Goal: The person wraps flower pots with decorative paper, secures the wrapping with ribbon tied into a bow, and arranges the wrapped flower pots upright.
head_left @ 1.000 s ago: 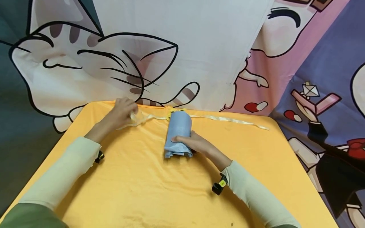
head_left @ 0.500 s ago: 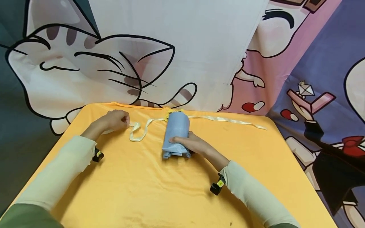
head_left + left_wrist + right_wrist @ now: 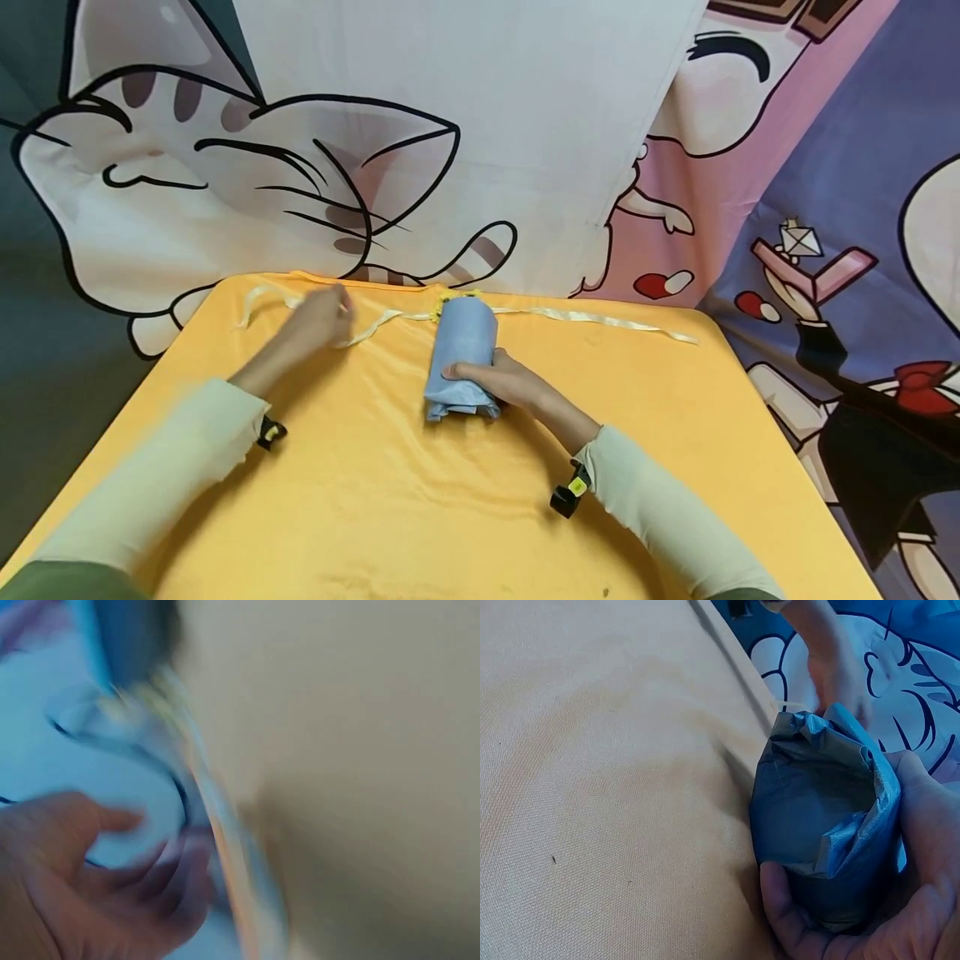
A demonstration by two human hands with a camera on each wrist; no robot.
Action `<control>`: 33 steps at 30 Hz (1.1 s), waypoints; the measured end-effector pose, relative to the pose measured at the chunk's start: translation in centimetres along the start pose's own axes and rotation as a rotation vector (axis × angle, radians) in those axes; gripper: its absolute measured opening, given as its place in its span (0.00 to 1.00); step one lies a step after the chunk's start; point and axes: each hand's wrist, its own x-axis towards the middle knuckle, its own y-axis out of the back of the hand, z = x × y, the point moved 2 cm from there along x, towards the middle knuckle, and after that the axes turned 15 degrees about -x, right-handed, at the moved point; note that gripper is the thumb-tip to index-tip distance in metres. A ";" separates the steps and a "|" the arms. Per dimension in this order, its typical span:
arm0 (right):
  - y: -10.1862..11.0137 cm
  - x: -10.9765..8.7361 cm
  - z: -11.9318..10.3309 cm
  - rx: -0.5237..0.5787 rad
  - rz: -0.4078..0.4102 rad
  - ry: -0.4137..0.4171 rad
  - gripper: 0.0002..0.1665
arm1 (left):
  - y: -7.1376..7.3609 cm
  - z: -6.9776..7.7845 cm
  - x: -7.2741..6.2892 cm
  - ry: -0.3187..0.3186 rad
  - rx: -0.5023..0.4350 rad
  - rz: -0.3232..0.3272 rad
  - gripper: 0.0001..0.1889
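A blue-wrapped cylinder [image 3: 463, 342], its crumpled end turned toward the near edge of the yellow table [image 3: 420, 517], is held near the far edge, along which a cream ribbon [image 3: 577, 316] is loosely spread.

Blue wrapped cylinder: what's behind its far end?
Behind the blue wrapped cylinder, yellow flower-like trim peeks out and cream ribbon extends to both sides. The cylinder covers the stretch between, so how ribbon and trim meet there can't be seen.
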 end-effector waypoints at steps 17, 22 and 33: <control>0.1 -0.1 -0.5 0.109 -0.083 0.121 0.44 | -11.3 5.8 0.0 0.386 -0.761 -0.383 0.38; 0.1 -0.3 -0.3 0.154 -0.131 0.123 0.41 | -11.5 5.8 0.1 0.386 -0.790 -0.402 0.38; -0.3 -0.7 -0.3 0.163 -0.123 0.110 0.41 | -11.4 5.8 -0.3 0.325 -0.764 -0.420 0.33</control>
